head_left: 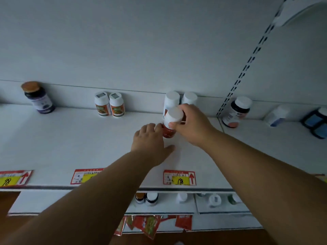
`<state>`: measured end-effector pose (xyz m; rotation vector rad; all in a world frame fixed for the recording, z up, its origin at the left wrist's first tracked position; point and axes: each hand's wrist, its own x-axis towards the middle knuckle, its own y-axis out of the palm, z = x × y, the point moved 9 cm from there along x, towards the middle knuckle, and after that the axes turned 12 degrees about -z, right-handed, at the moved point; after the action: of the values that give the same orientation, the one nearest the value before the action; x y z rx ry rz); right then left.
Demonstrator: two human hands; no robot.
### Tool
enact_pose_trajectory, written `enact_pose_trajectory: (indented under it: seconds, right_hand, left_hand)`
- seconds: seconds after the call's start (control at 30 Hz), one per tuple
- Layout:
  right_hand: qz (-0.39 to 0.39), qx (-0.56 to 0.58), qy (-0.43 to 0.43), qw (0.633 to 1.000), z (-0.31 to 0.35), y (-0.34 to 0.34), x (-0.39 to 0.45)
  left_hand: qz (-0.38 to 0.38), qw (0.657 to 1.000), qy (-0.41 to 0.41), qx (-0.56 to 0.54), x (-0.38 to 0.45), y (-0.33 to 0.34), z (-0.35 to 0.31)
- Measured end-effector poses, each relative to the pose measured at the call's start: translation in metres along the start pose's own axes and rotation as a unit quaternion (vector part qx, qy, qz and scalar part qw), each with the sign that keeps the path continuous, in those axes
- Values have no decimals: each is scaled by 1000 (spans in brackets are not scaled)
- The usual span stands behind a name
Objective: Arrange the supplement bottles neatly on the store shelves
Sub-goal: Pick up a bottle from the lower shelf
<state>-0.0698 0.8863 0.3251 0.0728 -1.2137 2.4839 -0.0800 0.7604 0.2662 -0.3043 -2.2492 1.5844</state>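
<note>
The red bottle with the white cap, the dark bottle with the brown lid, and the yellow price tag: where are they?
Red bottle with white cap (169,132): head view, red body.
Dark bottle with brown lid (41,101): head view, label.
Yellow price tag (179,180): head view, yellow patch.

White shelving (70,138) under dim light, wooden floor (8,200) below.

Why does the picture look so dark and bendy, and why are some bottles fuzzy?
Head view: dim, bluish light, no glare; the wide lens bends the slotted rail and the shelf; the right-edge bottles smear; the right hand holding the red bottle looks slightly soft, as does the left hand.
</note>
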Motion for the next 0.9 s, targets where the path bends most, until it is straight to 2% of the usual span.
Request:
enact_pose_trajectory:
  seconds: [0.17, 0.47, 0.67, 0.9]
  right_hand:
    - [-34, -6, -20, 999, -7, 10, 26]
    - [-73, -34, -6, 997, -3, 11, 15]
    - [-142, -119, 15, 982, 35, 2, -41]
    - [-139, -108, 7, 984, 99, 21, -102]
  left_hand:
    - [-3, 999, -30, -15, 24, 18, 3]
    - [12, 1000, 15, -17, 28, 25, 11]
    - [27, 996, 65, -47, -8, -6, 28]
    - [37, 991, 125, -30, -80, -56, 74]
